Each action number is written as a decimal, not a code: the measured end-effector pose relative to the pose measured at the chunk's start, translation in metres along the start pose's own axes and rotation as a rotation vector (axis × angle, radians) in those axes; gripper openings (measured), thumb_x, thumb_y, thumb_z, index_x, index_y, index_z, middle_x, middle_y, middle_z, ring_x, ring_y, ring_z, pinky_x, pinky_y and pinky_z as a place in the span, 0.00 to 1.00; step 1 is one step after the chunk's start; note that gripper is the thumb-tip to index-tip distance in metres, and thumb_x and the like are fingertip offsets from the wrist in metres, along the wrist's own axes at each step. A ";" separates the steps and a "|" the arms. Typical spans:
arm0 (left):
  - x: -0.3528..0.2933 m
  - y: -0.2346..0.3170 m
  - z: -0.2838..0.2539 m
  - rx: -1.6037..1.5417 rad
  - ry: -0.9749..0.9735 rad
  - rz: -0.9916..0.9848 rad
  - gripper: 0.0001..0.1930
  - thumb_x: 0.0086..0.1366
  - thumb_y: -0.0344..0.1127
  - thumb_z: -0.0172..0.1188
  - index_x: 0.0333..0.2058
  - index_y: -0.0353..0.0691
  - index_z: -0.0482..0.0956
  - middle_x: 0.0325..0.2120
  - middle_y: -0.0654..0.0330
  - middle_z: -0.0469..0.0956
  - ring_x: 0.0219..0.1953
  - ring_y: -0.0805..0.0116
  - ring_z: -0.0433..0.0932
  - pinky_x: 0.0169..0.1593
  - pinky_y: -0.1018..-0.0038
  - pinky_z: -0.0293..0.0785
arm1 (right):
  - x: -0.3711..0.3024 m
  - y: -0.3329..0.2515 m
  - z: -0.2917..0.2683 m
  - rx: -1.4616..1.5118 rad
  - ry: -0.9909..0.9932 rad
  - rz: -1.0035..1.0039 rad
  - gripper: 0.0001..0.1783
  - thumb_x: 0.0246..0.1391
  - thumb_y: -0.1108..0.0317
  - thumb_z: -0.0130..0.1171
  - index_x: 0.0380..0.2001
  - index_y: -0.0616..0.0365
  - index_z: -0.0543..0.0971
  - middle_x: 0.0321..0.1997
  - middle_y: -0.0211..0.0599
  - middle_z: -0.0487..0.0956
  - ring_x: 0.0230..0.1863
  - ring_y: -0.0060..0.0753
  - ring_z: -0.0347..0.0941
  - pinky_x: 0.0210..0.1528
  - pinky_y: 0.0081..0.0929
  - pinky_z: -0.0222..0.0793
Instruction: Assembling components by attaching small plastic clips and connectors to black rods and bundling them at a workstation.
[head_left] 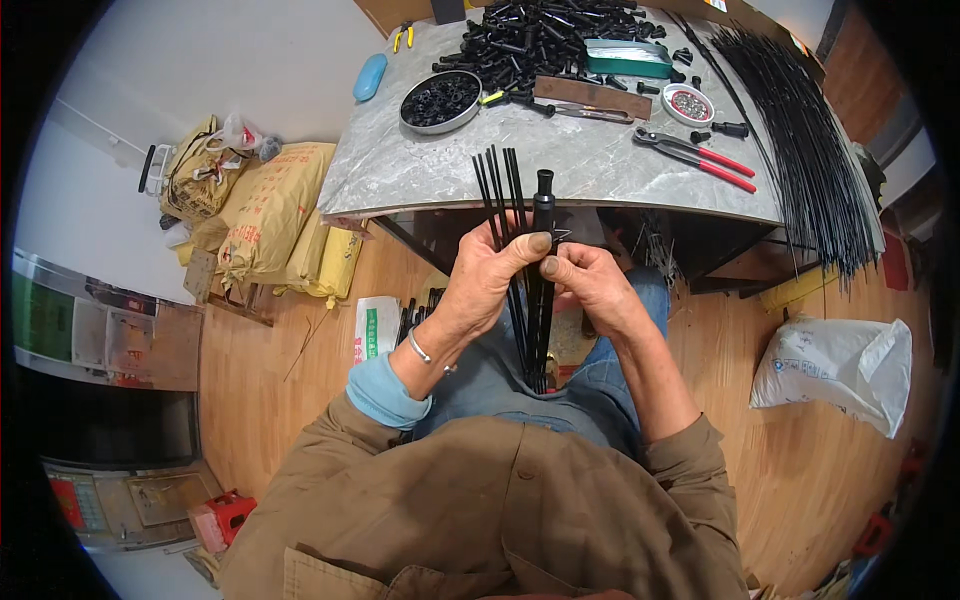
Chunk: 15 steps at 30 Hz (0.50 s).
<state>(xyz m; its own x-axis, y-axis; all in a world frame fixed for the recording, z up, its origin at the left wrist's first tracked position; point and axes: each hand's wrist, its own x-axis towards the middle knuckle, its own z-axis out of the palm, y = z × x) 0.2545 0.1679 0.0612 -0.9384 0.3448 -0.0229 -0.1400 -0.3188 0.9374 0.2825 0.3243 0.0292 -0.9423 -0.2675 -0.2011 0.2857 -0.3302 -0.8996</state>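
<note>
Currently, in the head view, working just in front of the near edge of the grey marble-patterned table (375,185). Gripping with the left hand (488,278): fingers closed around a loose bundle of thin black straight rods (489,195) together with a slim black tube with a flared top (544,207), both standing nearly upright between table edge and lap. Setting the right hand (597,288) against the tube's right side, thumb bent onto it, beside a thin silvery bit (563,234); impossible to tell whether pinched, with most fingertips hidden.

Apparently at the stage of fitting or adjusting something small on the tube's side. Seemingly calling next for a steady left grip, without spilling rods, and for fine thumb-and-finger work from the right.

Lying on the table, toward the back: a heap of glossy black plastic parts (520,45). Nearer its front edge: a round metal tray (440,130) of small black pieces, and red-handled steel pincers (712,156) to the right. Spilling over the table's right side: a wide sheaf of long black rods (800,150).
</note>
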 end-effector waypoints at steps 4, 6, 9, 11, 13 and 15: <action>-0.001 -0.003 0.001 -0.012 -0.019 -0.008 0.17 0.58 0.37 0.66 0.43 0.35 0.77 0.36 0.64 0.78 0.37 0.77 0.75 0.44 0.78 0.71 | -0.002 0.003 -0.004 -0.030 0.025 -0.020 0.16 0.49 0.55 0.67 0.23 0.51 0.73 0.22 0.16 0.68 0.23 0.11 0.63 0.25 0.13 0.63; 0.000 -0.003 0.000 -0.021 -0.014 -0.013 0.16 0.58 0.37 0.66 0.43 0.35 0.76 0.36 0.64 0.78 0.37 0.77 0.75 0.44 0.78 0.71 | -0.004 0.002 -0.003 0.005 0.023 -0.047 0.15 0.48 0.56 0.68 0.23 0.51 0.73 0.23 0.16 0.68 0.25 0.10 0.63 0.25 0.13 0.63; 0.002 -0.005 -0.003 -0.040 -0.061 -0.024 0.16 0.59 0.37 0.65 0.43 0.36 0.76 0.36 0.64 0.78 0.37 0.77 0.75 0.44 0.79 0.70 | -0.003 0.000 -0.003 0.019 0.011 -0.023 0.12 0.51 0.60 0.65 0.24 0.51 0.73 0.23 0.18 0.70 0.25 0.10 0.64 0.24 0.12 0.63; 0.003 -0.004 -0.004 -0.038 -0.056 -0.037 0.16 0.59 0.37 0.65 0.43 0.37 0.76 0.36 0.65 0.78 0.37 0.78 0.74 0.44 0.80 0.70 | -0.003 -0.002 -0.001 -0.001 0.027 -0.021 0.12 0.51 0.60 0.65 0.24 0.51 0.73 0.23 0.18 0.70 0.25 0.10 0.64 0.24 0.12 0.63; 0.004 -0.007 -0.001 -0.015 -0.018 -0.003 0.15 0.59 0.37 0.65 0.43 0.37 0.76 0.36 0.65 0.78 0.37 0.78 0.74 0.43 0.80 0.70 | -0.003 0.000 0.001 -0.021 0.045 -0.019 0.12 0.51 0.60 0.65 0.24 0.51 0.73 0.23 0.17 0.70 0.25 0.10 0.64 0.24 0.12 0.63; 0.004 -0.008 0.000 0.007 0.017 0.029 0.15 0.59 0.37 0.65 0.43 0.38 0.76 0.36 0.65 0.78 0.37 0.78 0.74 0.43 0.80 0.70 | -0.002 0.006 0.005 -0.088 0.157 -0.099 0.12 0.51 0.59 0.65 0.24 0.50 0.73 0.23 0.17 0.71 0.25 0.10 0.65 0.24 0.12 0.64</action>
<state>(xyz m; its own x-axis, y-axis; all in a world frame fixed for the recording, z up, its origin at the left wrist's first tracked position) 0.2518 0.1718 0.0540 -0.9474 0.3201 -0.0015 -0.1104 -0.3223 0.9402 0.2874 0.3183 0.0260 -0.9827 -0.0906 -0.1617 0.1804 -0.2654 -0.9471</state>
